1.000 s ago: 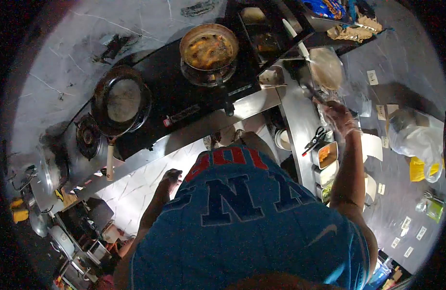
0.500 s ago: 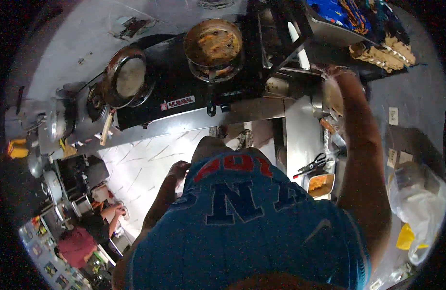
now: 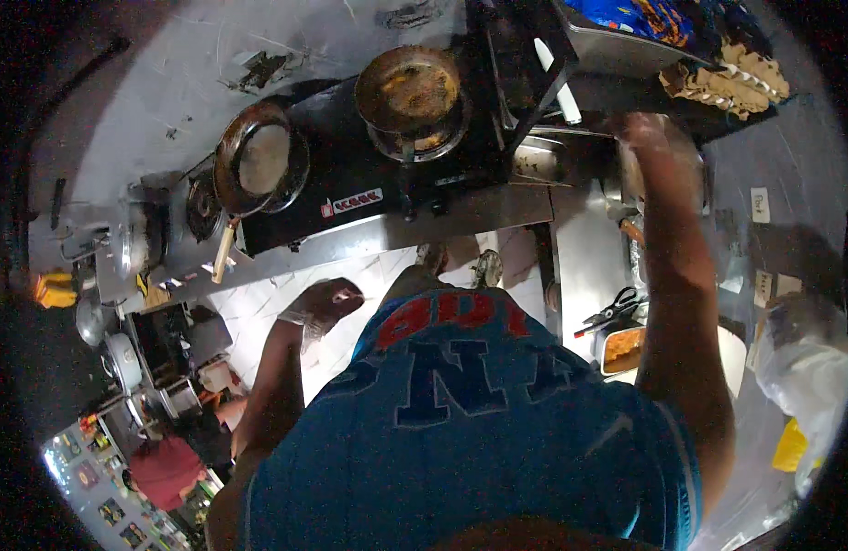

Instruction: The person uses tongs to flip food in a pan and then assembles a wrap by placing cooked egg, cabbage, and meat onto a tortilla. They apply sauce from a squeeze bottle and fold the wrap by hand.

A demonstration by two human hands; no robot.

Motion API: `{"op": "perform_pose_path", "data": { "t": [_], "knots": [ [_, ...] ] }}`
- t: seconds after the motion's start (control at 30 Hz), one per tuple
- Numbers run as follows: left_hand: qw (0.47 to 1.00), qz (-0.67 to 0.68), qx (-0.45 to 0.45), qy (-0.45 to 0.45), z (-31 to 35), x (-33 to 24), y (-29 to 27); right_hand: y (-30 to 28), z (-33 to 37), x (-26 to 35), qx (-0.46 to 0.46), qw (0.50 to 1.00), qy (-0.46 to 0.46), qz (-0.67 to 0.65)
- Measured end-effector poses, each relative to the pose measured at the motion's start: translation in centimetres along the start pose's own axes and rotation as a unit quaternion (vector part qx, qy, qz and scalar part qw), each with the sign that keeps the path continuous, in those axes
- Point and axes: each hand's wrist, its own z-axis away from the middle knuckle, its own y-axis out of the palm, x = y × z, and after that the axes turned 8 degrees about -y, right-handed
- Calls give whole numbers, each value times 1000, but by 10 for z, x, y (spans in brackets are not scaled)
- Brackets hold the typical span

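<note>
My left hand [image 3: 330, 303], in a clear plastic glove, hangs over the floor left of my body, its fingers curled with nothing visible in them. My right arm stretches far forward along the right side, and my gloved right hand [image 3: 642, 134] is over a pale, round-looking container [image 3: 685, 170] beside the stove. Its fingers are blurred and partly hidden, so what it touches does not show. Ahead on the black stove [image 3: 336, 138], a frying pan [image 3: 408, 92] holds browned food over a burner. Another pan [image 3: 263, 161] with a wooden handle rests at its left.
Black scissors [image 3: 615, 310] and a rectangular tray of orange food [image 3: 624, 349] lie near my right arm. A white-bladed knife [image 3: 558, 81] leans beyond the stove. A plastic bag [image 3: 805, 358] stands far right. At lower left, a person in a maroon top [image 3: 167, 473] works among pots.
My left hand has risen out from beside my body into fuller view. My right hand stays at the far right. The whole view has shifted slightly.
</note>
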Motion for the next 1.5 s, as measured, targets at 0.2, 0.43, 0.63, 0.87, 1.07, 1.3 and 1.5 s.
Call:
{"op": "perform_pose_path", "data": {
  "t": [0.2,0.43,0.63,0.87,1.07,1.3,1.5],
  "knots": [
    [968,-31,121,218,23,-144,-90,-60,216,115,-138,956,128,-224],
    [861,-118,235,435,-23,-198,-87,-48,458,331,158,739,521,-396],
    [792,-253,349,431,16,-224,-40,-81,527,495,218,677,615,-340],
    [723,-376,392,427,80,-203,47,-83,599,592,-17,657,676,-334],
    [693,-386,454,406,125,-175,156,-97,700,695,-6,602,718,-350],
    [660,-502,443,341,133,-95,330,-153,822,826,-29,449,798,-401],
    [576,-584,460,339,155,-81,397,-161,857,891,-75,332,867,-365]
  ]
}}
